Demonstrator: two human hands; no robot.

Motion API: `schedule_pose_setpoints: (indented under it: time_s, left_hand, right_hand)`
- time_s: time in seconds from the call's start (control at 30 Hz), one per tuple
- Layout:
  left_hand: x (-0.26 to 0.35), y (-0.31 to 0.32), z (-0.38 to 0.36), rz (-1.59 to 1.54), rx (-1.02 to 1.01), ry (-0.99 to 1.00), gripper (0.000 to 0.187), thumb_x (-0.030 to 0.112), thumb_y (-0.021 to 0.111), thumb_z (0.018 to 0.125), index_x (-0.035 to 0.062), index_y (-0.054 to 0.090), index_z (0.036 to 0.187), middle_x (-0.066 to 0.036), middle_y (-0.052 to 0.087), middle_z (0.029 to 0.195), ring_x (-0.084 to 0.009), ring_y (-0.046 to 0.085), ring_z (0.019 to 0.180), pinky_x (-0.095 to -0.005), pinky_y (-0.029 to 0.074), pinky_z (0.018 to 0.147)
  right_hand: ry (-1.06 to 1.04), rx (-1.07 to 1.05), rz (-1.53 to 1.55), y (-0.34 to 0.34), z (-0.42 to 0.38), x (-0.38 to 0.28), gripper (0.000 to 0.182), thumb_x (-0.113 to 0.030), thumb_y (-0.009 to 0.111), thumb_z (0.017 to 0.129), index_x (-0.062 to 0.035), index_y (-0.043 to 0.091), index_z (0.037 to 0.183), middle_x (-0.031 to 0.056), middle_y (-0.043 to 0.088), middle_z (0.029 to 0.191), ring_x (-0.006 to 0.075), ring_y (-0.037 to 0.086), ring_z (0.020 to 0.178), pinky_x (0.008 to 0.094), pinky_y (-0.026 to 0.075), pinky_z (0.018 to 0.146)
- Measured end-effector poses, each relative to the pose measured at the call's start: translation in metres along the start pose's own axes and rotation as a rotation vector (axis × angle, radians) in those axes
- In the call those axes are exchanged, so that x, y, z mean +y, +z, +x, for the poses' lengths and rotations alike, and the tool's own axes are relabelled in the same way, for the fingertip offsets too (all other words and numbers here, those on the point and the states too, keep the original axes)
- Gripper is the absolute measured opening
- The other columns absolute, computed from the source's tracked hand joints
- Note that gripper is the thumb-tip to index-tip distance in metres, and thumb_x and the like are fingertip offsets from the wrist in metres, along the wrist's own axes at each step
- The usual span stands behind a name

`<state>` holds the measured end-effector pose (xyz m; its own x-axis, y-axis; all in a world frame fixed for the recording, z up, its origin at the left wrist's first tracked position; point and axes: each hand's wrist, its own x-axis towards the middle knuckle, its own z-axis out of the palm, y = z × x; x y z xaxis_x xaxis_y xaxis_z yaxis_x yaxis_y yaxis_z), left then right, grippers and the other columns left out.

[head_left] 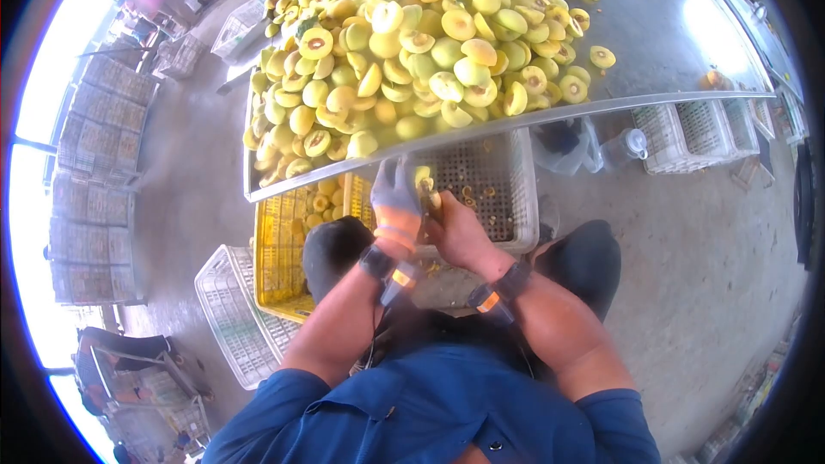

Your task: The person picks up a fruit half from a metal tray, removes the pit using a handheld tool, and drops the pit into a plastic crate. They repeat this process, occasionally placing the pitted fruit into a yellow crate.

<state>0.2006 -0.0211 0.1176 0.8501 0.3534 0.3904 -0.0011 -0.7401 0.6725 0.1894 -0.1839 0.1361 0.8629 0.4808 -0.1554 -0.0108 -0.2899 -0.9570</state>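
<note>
My left hand (395, 204), in a grey and orange glove, is closed around a yellow-green peach half (423, 175), mostly hidden by the fingers. Against it my bare right hand (464, 234) is closed on a small, slim tool (433, 201); its exact kind is blurred. Both hands are just below the metal table's front edge, over a light plastic crate (525, 185) with fruit scraps in its bottom. Heaped on the table above them lie many halved yellow-green peaches (447, 53), some with reddish pit hollows.
A yellow crate (277, 251) holding peach halves stands left of my legs, beside a white crate (230, 309). The metal table rim (601, 106) crosses ahead. Right, under the table, are white crates (687, 139) and a clear jug (620, 150). Stacked crates (96, 198) line the left.
</note>
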Motion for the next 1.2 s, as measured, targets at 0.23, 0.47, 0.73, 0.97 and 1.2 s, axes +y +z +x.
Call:
schedule_pose_setpoints:
  time_s: [0.23,0.47,0.73,0.97,1.2]
  left_hand:
    - [-0.003,-0.003,0.001,0.090,-0.080,0.022,0.042,-0.003,0.073,0.087,0.0034,0.070,0.129,-0.016,0.074,0.110,-0.0354,0.073,0.096,-0.0408,0.060,0.084]
    - [0.010,-0.017,0.014,-0.657,-0.194,-0.323,0.024,0.013,0.070,0.099,-0.0005,0.074,0.118,-0.014,0.078,0.103,-0.0242,0.074,0.087,-0.0357,0.059,0.078]
    - [0.012,-0.024,0.020,-0.512,-0.357,-0.113,0.021,0.005,0.065,0.096,-0.0022,0.073,0.115,-0.017,0.076,0.103,-0.0296,0.073,0.093,-0.0386,0.059,0.082]
    - [-0.015,-0.038,0.039,-0.445,0.078,-0.210,0.017,0.007,0.068,0.100,-0.0003,0.076,0.113,-0.013,0.077,0.105,-0.0241,0.073,0.094,-0.0361,0.058,0.081]
    - [-0.078,-0.165,0.064,-0.374,0.319,-0.470,0.016,0.014,0.073,0.103,0.0010,0.079,0.110,-0.008,0.079,0.093,-0.0128,0.072,0.088,-0.0295,0.058,0.085]
  right_hand:
    - [-0.079,-0.021,-0.009,0.002,-0.004,0.000,0.027,-0.013,0.063,0.096,0.0030,0.057,0.117,0.0326,0.071,0.098,0.0563,0.068,0.096,0.0576,0.055,0.083]
    - [0.220,-0.437,0.423,-0.021,-0.007,-0.032,0.024,-0.010,0.061,0.097,0.0038,0.060,0.116,0.0173,0.072,0.083,0.0382,0.070,0.072,0.0474,0.055,0.067]
    - [-0.066,-0.266,0.359,-0.005,-0.013,-0.019,0.013,-0.009,0.060,0.100,-0.0006,0.061,0.110,0.0033,0.061,0.067,0.0121,0.056,0.047,0.0319,0.042,0.043]
    - [0.329,-0.351,0.501,-0.017,-0.019,-0.025,0.013,-0.014,0.064,0.099,-0.0013,0.061,0.102,0.0029,0.058,0.064,0.0148,0.053,0.045,0.0339,0.042,0.042]
    - [0.363,-0.191,0.637,-0.014,-0.020,-0.012,0.014,-0.014,0.065,0.099,-0.0023,0.058,0.097,0.0035,0.056,0.065,0.0156,0.055,0.048,0.0352,0.045,0.042]
